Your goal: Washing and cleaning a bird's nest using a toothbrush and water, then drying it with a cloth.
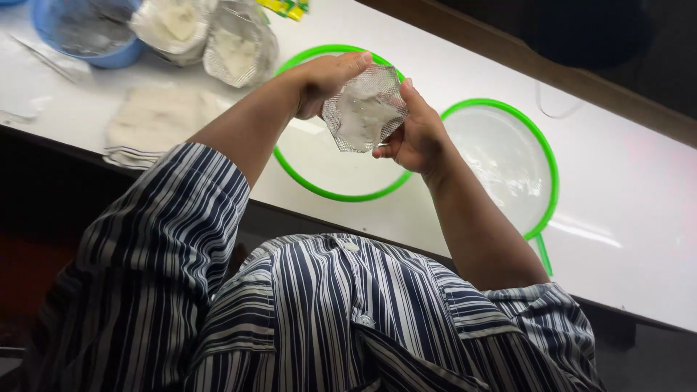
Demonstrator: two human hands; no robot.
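A small silvery mesh pouch (363,110) with pale white matter inside is held up between both hands above the white table. My left hand (323,81) grips its upper left side, fingers curled over the top edge. My right hand (416,136) pinches its right edge from below. Under the hands lies a round green-rimmed sieve (305,181), and a second green-rimmed sieve (541,141) with a handle lies to the right.
At the back left stand a blue bowl (116,54) and two silvery mesh pouches (236,43). A stack of pale cloths (152,120) lies near the table's front edge. A dark wooden ledge (508,54) runs behind the table.
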